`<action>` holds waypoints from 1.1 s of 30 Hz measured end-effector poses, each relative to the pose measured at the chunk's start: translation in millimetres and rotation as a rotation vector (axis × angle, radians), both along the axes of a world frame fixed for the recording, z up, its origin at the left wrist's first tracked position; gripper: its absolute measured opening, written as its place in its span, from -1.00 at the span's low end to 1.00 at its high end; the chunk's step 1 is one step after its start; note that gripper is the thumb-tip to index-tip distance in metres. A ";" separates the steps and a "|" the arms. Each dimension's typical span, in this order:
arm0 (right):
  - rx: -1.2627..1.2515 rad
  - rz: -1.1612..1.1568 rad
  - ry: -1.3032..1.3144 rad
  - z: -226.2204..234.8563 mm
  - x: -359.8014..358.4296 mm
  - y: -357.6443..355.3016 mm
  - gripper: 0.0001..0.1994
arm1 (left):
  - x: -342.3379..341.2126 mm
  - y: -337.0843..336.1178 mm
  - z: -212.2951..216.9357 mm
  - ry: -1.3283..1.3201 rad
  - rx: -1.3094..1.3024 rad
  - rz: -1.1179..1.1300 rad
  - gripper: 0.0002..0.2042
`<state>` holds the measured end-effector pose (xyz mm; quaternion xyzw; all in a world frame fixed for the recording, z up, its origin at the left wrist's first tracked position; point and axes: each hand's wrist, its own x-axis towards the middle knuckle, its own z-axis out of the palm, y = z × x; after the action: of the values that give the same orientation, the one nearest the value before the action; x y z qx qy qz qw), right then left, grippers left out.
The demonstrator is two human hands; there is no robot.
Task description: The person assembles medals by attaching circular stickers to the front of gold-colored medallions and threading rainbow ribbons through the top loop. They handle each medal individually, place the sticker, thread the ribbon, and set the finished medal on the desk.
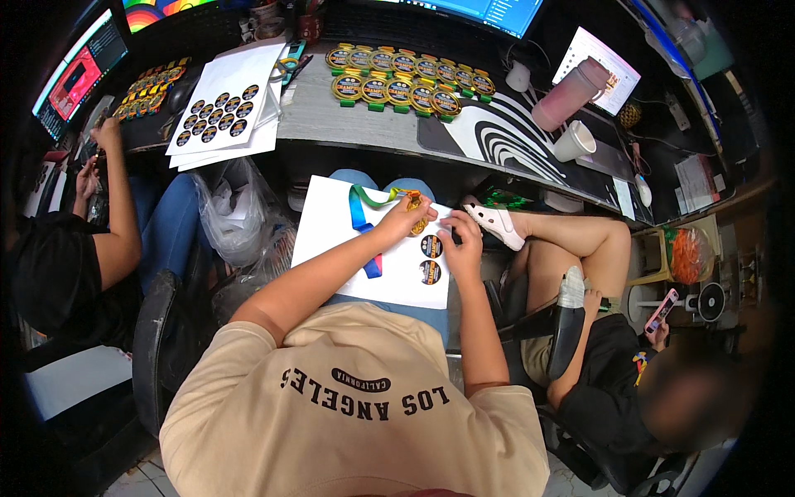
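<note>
I have the left hand's (402, 220) fingers grasping a shiny gold round medal (419, 225) over a white paper sheet (319, 248) on the blue denim lap (353, 176). A multicoloured fabric ribbon (358, 217) trails across the sheet, passing beneath the left forearm. The right hand (464, 238) is curled beside two round black stickers (431, 247); I cannot tell whether its fingers pinch anything. Ahead, I see rows of gold-and-black round medals (399, 89) on the grey tabletop (310, 118).

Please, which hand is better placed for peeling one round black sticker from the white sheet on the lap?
Probably the right hand: it is beside the black stickers, while the left hand holds the gold medal. Whether the right hand holds something is unclear.
</note>
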<state>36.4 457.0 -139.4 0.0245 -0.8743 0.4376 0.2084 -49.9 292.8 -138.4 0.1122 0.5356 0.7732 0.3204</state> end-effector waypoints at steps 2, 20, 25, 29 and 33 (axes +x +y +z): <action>0.135 0.206 0.030 13.2 1.4 1.3 -0.78 | -7.9 -0.5 4.4 -0.118 0.031 -0.053 -0.66; 0.046 -0.006 -0.028 -10.2 -2.4 -5.3 -0.76 | -13.4 -4.6 0.0 -0.092 0.146 0.061 -0.74; -0.028 0.112 -0.031 -11.6 -17.9 9.3 -0.78 | -22.3 -5.7 -2.6 -0.163 0.127 -0.015 -0.72; -0.120 0.106 -0.105 -14.8 -24.7 11.4 -0.77 | -26.2 -4.1 2.6 -0.154 0.091 -0.037 -0.72; -0.183 0.078 -0.109 -19.7 -27.1 10.8 -0.78 | -30.6 1.5 4.9 -0.154 0.097 -0.039 -0.71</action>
<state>9.3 467.8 -159.1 0.0157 -0.8392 0.5240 0.1445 -80.5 294.4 -133.6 0.0784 0.4692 0.7981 0.3697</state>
